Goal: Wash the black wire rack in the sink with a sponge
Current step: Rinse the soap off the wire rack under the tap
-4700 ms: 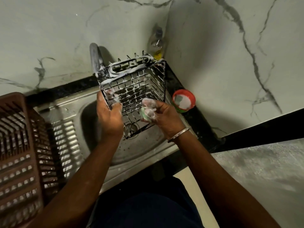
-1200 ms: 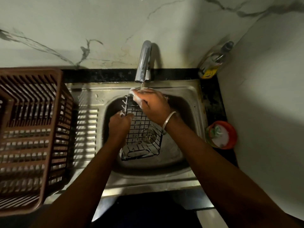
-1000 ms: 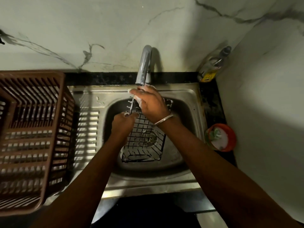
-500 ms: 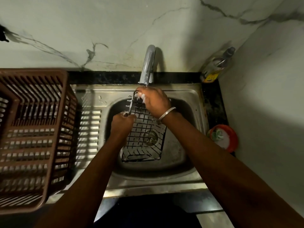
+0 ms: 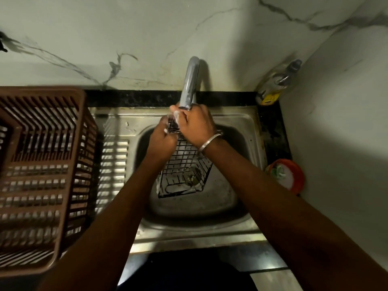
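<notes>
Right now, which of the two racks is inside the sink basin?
The black wire rack, leaning under the tap; the brown plastic crate stands outside, left of the basin.

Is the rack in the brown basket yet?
No, the black wire rack leans in the sink, left hand and right hand gripping its top under the tap.

On my feed the left forearm (image 5: 109, 227) at lower left and the right forearm (image 5: 273, 196) at lower right are both bare as far as the picture edge. Just right of centre, the right wrist carries one thin silver bangle (image 5: 210, 141), a plain metal band. The right hand (image 5: 195, 127) has white foam (image 5: 177, 119) on its fingers (image 5: 185, 114), and I see a speck of it on the left hand (image 5: 161, 141) too. At bottom centre I make out dark clothing (image 5: 189, 274); its colour is lost in shadow.
</notes>
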